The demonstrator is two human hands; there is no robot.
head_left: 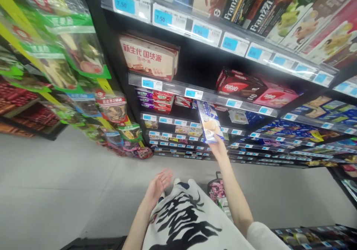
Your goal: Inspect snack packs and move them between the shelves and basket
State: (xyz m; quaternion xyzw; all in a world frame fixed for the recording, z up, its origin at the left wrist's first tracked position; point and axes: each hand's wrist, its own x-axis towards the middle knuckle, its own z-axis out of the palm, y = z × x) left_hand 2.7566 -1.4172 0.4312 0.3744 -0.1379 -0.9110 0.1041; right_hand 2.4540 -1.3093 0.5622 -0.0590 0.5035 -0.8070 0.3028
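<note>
My right hand (218,148) is raised toward the shelves and grips the lower end of a tall blue and white biscuit packet (208,121), held upright in front of the lower shelf rows. My left hand (158,183) hangs lower, in front of my white shirt with black print, palm up and fingers spread, holding nothing. A red Nabati box (239,84) and a pink box (275,96) stand on the shelf above and right of the packet. A dark basket with wrapped sweets (217,191) shows below my right forearm.
Dark store shelves (206,95) with blue price tags fill the right side, stocked with boxed snacks. A red and cream carton (148,57) sits on an upper shelf. Hanging snack bags (83,60) line a rack on the left. Grey floor (55,186) spreads below.
</note>
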